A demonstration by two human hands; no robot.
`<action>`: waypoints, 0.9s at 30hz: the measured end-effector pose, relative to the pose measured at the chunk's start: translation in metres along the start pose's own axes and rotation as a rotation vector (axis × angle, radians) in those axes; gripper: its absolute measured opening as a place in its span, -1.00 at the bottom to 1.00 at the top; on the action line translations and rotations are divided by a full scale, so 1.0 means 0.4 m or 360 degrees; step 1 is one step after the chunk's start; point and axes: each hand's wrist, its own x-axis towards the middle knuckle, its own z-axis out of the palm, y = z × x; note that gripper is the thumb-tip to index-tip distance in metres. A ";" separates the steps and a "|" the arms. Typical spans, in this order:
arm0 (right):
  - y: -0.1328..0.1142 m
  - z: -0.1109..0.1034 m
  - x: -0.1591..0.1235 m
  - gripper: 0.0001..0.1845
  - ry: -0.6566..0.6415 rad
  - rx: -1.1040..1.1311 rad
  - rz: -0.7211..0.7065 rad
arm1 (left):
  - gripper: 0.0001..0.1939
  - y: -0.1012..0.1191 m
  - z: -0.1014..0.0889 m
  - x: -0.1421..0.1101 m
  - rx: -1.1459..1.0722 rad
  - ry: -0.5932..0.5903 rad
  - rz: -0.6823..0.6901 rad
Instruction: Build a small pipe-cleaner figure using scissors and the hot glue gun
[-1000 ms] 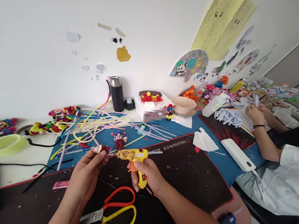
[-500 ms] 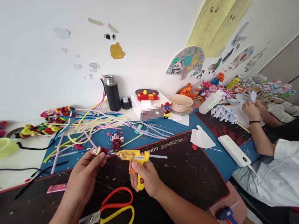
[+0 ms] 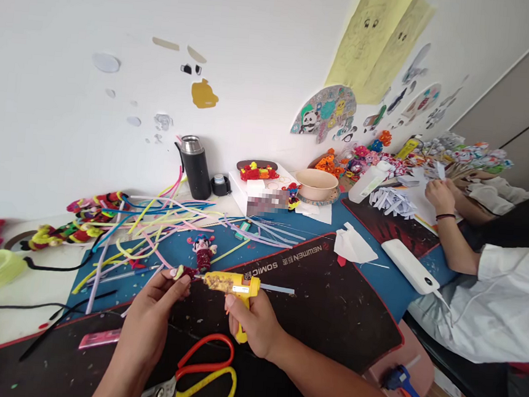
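Observation:
My left hand [image 3: 161, 301] pinches a small dark-red fuzzy piece [image 3: 188, 273] with a pale yellow bit at its end. Wrapped round the handle of a yellow glue gun [image 3: 227, 283] is my right hand [image 3: 254, 321], its thumb over the grip. The gun's nozzle points left and meets or nearly meets the dark-red piece; I cannot tell if they touch. A clear glue stick [image 3: 277, 288] juts from the gun's back. Just beyond stands a small doll [image 3: 203, 254] with a dark-red body. Scissors [image 3: 205, 372] with red and yellow handles lie below my hands.
Pipe cleaners [image 3: 145, 237] in several colours spread over the left of the table. A black thermos [image 3: 195, 171] stands by the wall, near a beige bowl [image 3: 316, 184]. A white power bank [image 3: 410, 267] lies at right, beside a co-worker's arm [image 3: 458, 240]. A blue glue gun [image 3: 408, 387] sits lower right.
The view has shifted slightly. The dark-red piece now shows more to the right of my left fingertips, close to the nozzle. My right hand still grips the glue gun, tilted a little differently.

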 end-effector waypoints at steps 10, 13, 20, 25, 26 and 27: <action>0.002 0.006 0.000 -0.32 0.0005 -0.0053 -0.0015 | -0.36 -0.010 -0.007 0.009 0.0033 -0.0007 -0.0013; 0.002 0.006 -0.001 -0.33 0.0009 -0.0067 -0.0009 | -0.37 -0.010 -0.007 0.007 0.0045 0.0000 -0.0014; 0.000 0.003 -0.002 -0.32 0.0021 -0.0139 -0.0006 | -0.36 -0.004 -0.006 0.004 0.0075 0.0012 -0.0023; -0.003 0.003 -0.002 -0.33 0.0039 -0.0131 0.0005 | -0.38 -0.001 -0.003 0.003 0.0081 0.0009 -0.0027; -0.004 0.003 -0.002 -0.33 0.0045 -0.0127 0.0006 | -0.38 0.000 -0.002 0.002 0.0083 0.0009 -0.0030; -0.005 0.004 -0.002 -0.33 0.0048 -0.0124 0.0006 | -0.38 0.000 -0.001 0.002 0.0084 0.0009 -0.0032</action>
